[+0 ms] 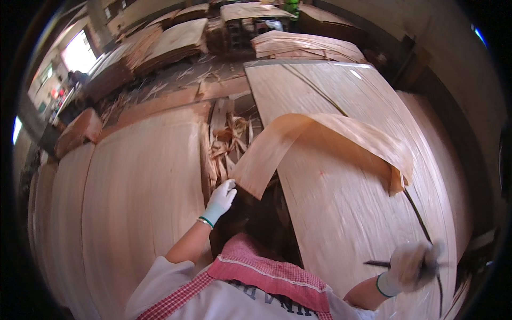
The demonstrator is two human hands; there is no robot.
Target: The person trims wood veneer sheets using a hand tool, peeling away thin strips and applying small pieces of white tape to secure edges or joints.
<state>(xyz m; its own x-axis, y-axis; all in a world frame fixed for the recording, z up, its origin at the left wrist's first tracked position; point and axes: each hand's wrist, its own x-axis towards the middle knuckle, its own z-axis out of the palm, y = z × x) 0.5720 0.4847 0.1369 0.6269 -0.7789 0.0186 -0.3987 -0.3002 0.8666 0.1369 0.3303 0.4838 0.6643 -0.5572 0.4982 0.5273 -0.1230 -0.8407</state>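
Observation:
My left hand (222,200), in a white glove, grips the near end of a long strip of wood veneer (269,154). The strip arches up and to the right over a large pale veneer sheet (341,213), its far end folded down onto that sheet. On the right, my gloved right hand (410,268) is closed round a dark pointed tool (377,263), blurred by motion; its thin tip sticks out to the left. A long thin dark rod (418,213) lies lengthwise across the sheet, passing beneath the strip and close by my right hand.
Another broad veneer stack (144,181) stands on my left. Torn veneer scraps (232,133) fill the gap between the two stacks. More piled sheets (170,45) and a covered table (256,12) are farther back. A wall (453,48) runs along the right.

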